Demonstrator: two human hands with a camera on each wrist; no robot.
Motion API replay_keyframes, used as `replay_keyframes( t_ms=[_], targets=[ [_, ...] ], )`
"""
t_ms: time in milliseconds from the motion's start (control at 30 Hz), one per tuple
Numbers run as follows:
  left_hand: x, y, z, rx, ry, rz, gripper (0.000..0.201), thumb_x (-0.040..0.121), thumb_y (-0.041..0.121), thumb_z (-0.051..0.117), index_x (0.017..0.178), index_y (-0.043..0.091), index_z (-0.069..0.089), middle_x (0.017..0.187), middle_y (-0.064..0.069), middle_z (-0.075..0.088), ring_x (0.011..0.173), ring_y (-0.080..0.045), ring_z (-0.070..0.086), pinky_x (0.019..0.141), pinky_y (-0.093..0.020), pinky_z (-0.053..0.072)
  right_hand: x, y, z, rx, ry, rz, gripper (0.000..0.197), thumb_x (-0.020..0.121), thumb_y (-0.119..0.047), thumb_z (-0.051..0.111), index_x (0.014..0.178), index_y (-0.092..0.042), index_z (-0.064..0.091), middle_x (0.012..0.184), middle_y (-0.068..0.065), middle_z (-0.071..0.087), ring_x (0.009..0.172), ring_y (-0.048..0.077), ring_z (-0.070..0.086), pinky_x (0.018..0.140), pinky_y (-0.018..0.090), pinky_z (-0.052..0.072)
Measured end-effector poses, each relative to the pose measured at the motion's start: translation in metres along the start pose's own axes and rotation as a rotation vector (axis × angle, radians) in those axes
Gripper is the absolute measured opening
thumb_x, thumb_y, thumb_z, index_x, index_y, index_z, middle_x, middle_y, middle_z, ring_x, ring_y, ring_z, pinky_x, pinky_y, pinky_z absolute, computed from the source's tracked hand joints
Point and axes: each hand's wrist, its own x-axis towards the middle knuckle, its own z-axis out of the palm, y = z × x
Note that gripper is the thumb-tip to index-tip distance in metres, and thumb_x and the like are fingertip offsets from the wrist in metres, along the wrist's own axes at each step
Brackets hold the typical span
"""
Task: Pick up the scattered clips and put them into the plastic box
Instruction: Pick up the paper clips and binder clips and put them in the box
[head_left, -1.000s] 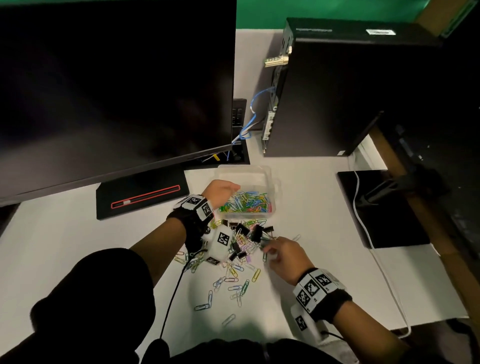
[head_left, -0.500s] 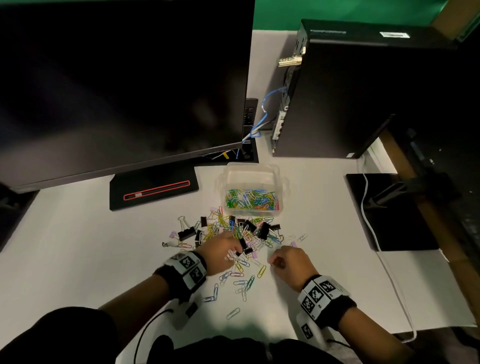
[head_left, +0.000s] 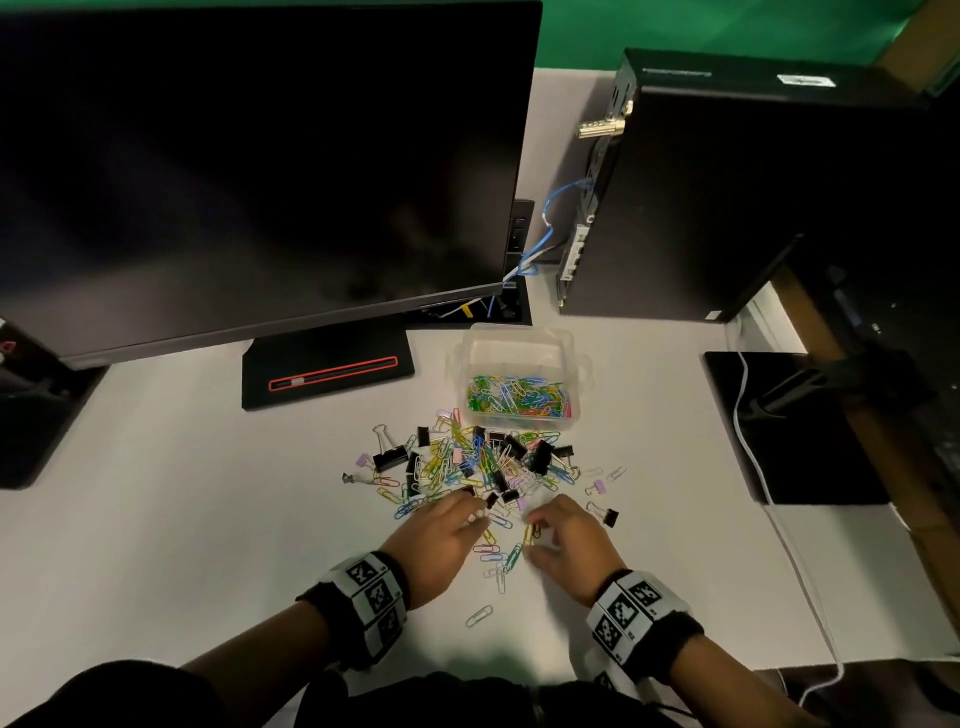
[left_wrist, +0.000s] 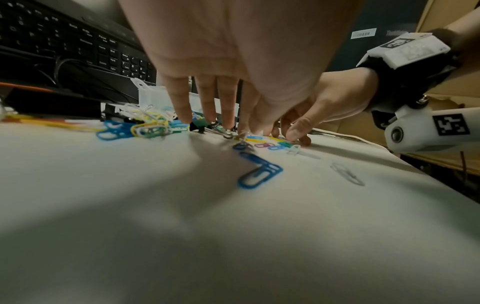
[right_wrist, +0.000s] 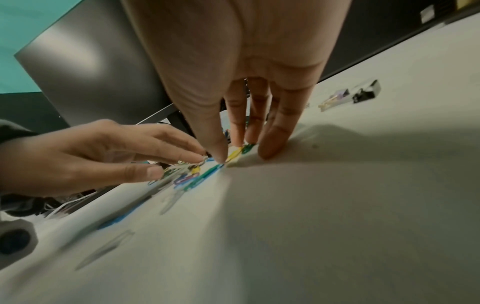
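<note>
while the clear plastic box (head_left: 519, 343) sits beyond the scattered coloured clips (head_left: 483, 462), both hands, left hand (head_left: 441, 545) and right hand (head_left: 571, 545), press extended fingertips onto clips on the white surface (head_left: 208, 519), gripping nothing.

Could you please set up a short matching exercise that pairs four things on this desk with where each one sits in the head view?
Things:
1. plastic box
2. lone black binder clip
3. white cable
4. pale paper clip

Places:
A. alone, nearest the person, between the wrists
B. beyond the clip pile, below the computer tower
C. just right of the right hand
D. across the black pad at the right

Pairs: 1-B, 2-C, 3-D, 4-A
</note>
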Motion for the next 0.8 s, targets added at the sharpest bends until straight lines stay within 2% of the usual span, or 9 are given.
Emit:
replay_keyframes(
  t_ms=[133, 267, 367, 433, 500, 567, 633, 700, 800],
  targets=[
    [-0.011, 0.002, -0.001, 0.047, -0.040, 0.038, 0.043, 0.057, 0.020, 0.078, 0.099, 0.023, 0.068, 0.113, 0.000, 0.068, 0.103, -0.020, 0.065, 0.079, -0.032, 0.058, -0.002, -0.008, 0.010, -0.008, -0.036, -0.061, 0.025, 0.080, -0.022, 0.063, 0.106, -0.019, 0.064, 0.093, -0.005, 0.051, 0.064, -0.009, 0.037, 0.068, 0.014, 0.034],
    [-0.015, 0.001, -0.002, 0.006, 0.056, 0.087, 0.031, 0.070, 0.015, 0.064, 0.099, 0.026, 0.070, 0.113, 0.000, 0.069, 0.098, -0.018, 0.068, 0.076, -0.029, 0.059, -0.002, -0.014, 0.012, -0.006, -0.070, -0.121, 0.020, 0.080, -0.018, 0.062, 0.100, -0.020, 0.068, 0.088, -0.006, 0.051, 0.065, -0.008, 0.041, 0.062, 0.003, 0.030],
    [-0.008, -0.002, -0.016, 0.028, 0.104, 0.022, 0.045, 0.057, 0.012, 0.080, 0.099, 0.024, 0.071, 0.110, -0.001, 0.069, 0.095, -0.018, 0.068, 0.075, -0.028, 0.059, 0.002, -0.014, 0.007, 0.013, -0.044, -0.125, 0.025, 0.080, -0.014, 0.062, 0.103, -0.023, 0.066, 0.089, -0.003, 0.055, 0.074, 0.007, 0.051, 0.068, 0.012, 0.037],
    [0.000, -0.006, -0.024, 0.051, 0.113, -0.059, 0.051, 0.050, 0.008, 0.083, 0.097, 0.023, 0.072, 0.106, -0.002, 0.070, 0.092, -0.019, 0.068, 0.071, -0.028, 0.059, 0.008, -0.014, 0.001, 0.025, -0.022, -0.120, 0.032, 0.079, -0.012, 0.065, 0.108, -0.025, 0.064, 0.090, -0.002, 0.055, 0.078, 0.011, 0.052, 0.072, 0.016, 0.041],
    [0.008, -0.007, -0.032, 0.077, 0.125, -0.120, 0.051, 0.052, 0.003, 0.081, 0.100, 0.019, 0.071, 0.105, -0.004, 0.069, 0.091, -0.022, 0.067, 0.070, -0.028, 0.058, 0.015, -0.018, -0.004, 0.031, 0.002, -0.104, 0.038, 0.077, -0.013, 0.068, 0.112, -0.027, 0.063, 0.091, -0.003, 0.054, 0.081, 0.011, 0.053, 0.076, 0.019, 0.043],
    [0.016, -0.008, -0.035, 0.019, 0.076, -0.167, 0.049, 0.073, -0.003, 0.064, 0.119, 0.015, 0.061, 0.118, -0.007, 0.060, 0.107, -0.025, 0.056, 0.084, -0.031, 0.052, 0.022, -0.027, -0.005, 0.018, -0.001, -0.078, 0.040, 0.076, -0.015, 0.070, 0.114, -0.025, 0.062, 0.091, -0.003, 0.054, 0.085, 0.014, 0.054, 0.078, 0.022, 0.044],
    [0.022, -0.011, -0.030, -0.031, 0.024, -0.209, 0.053, 0.084, -0.008, 0.045, 0.132, 0.015, 0.048, 0.128, -0.006, 0.048, 0.118, -0.024, 0.043, 0.096, -0.030, 0.041, 0.028, -0.034, -0.003, -0.016, -0.023, -0.053, 0.039, 0.076, -0.019, 0.070, 0.114, -0.022, 0.061, 0.092, -0.001, 0.055, 0.085, 0.015, 0.054, 0.078, 0.026, 0.045],
    [0.026, -0.013, -0.026, -0.071, 0.005, -0.229, 0.055, 0.084, -0.011, 0.042, 0.133, 0.014, 0.047, 0.127, -0.007, 0.047, 0.120, -0.025, 0.042, 0.100, -0.030, 0.037, 0.030, -0.038, 0.000, -0.047, -0.034, -0.042, 0.035, 0.077, -0.021, 0.069, 0.111, -0.018, 0.063, 0.093, 0.001, 0.056, 0.083, 0.015, 0.053, 0.077, 0.027, 0.045],
    [0.029, -0.015, -0.023, -0.121, -0.005, -0.237, 0.052, 0.083, -0.012, 0.042, 0.129, 0.011, 0.050, 0.123, -0.010, 0.051, 0.116, -0.027, 0.046, 0.101, -0.033, 0.039, 0.027, -0.037, 0.004, -0.081, -0.022, -0.044, 0.024, 0.077, -0.019, 0.067, 0.101, -0.016, 0.065, 0.099, 0.006, 0.060, 0.087, 0.021, 0.057, 0.077, 0.031, 0.048]
  ],
)
